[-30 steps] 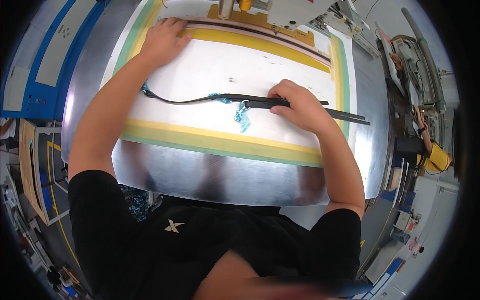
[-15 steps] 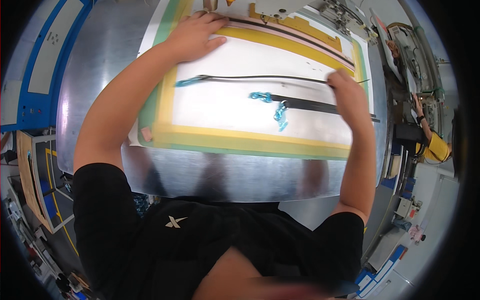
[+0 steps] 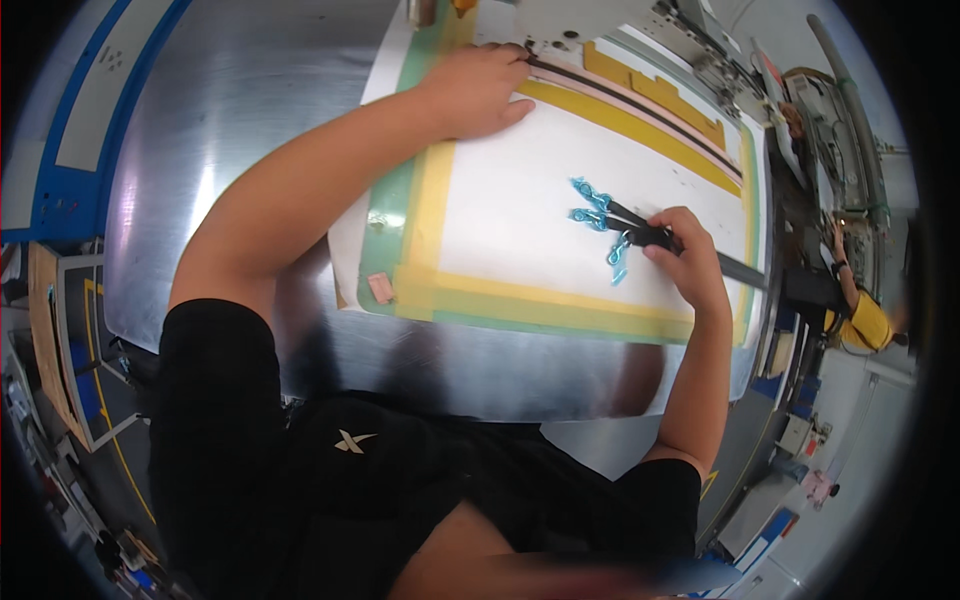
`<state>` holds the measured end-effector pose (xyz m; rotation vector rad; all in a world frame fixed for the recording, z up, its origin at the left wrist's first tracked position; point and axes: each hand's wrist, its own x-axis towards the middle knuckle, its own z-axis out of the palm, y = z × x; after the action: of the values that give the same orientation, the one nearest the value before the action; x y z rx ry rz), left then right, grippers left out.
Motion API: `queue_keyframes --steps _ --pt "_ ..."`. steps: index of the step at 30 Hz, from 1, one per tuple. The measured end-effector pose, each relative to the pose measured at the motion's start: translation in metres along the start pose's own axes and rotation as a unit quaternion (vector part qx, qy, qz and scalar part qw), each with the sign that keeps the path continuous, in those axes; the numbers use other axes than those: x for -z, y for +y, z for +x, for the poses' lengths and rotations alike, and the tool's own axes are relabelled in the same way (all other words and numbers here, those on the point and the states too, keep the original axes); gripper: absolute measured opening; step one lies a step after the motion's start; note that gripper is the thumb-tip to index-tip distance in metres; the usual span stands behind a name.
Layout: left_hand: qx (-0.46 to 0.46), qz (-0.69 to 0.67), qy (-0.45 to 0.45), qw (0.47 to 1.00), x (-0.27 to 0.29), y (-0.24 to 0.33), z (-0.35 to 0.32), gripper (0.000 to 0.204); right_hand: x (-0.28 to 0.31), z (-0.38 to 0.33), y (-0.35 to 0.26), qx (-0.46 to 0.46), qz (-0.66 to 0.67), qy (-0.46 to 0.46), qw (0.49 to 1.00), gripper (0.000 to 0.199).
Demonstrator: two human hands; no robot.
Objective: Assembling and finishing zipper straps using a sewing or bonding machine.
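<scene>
Several narrow black straps [image 3: 742, 271] with shiny blue pieces [image 3: 590, 217] on their left ends lie together on the right part of a white board [image 3: 510, 220]. Closed around them near those ends is my right hand [image 3: 690, 262], thumb on the near side and fingers on the far side. My left hand [image 3: 478, 92] rests on the far left of the board with fingers stretched and thumb apart. Its fingertips reach the left end of a black strip [image 3: 640, 103] set in a pink channel; their exact contact is hard to see.
Yellow and green tape [image 3: 540, 300] borders the board. A yellow bar [image 3: 630, 138] runs below the pink channel. Machine parts [image 3: 690, 45] overhang the far side. The metal table [image 3: 230, 120] extends left. A person in yellow [image 3: 868, 322] works at far right.
The single black strap that my right hand held stretched across the board now lies with the others, and the hand grips the bunch. My left hand stays by the channel; the view has shifted.
</scene>
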<state>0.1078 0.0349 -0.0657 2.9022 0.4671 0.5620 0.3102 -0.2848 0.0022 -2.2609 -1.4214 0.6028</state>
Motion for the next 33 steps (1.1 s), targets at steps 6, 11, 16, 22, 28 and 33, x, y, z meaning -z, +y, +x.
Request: queue_keyframes --steps 6,11,16,22,28,33 --pt "0.128 0.015 -0.153 0.980 0.032 0.005 -0.001 0.045 -0.038 0.020 -0.053 0.119 -0.004 -0.059 0.991 0.034" --pt "-0.021 0.014 0.027 0.999 0.004 -0.001 -0.006 0.058 -0.060 0.049 -0.110 0.178 -0.025 -0.149 0.972 0.029" --pt "-0.051 0.036 0.017 0.998 -0.004 -0.013 -0.008 0.068 -0.047 0.105 -0.120 0.220 -0.052 -0.109 0.968 0.028" --pt "-0.049 -0.007 0.004 0.999 0.001 -0.006 -0.006 0.071 -0.054 0.159 -0.085 0.134 0.005 0.098 0.986 0.022" --pt "-0.073 0.041 0.028 0.996 0.011 -0.019 -0.018 0.060 -0.066 0.164 -0.083 0.104 0.036 0.110 0.988 0.021" --pt "-0.020 0.015 -0.004 1.000 0.038 -0.029 -0.009 0.046 -0.067 0.165 -0.086 0.140 0.005 0.119 0.983 0.019"
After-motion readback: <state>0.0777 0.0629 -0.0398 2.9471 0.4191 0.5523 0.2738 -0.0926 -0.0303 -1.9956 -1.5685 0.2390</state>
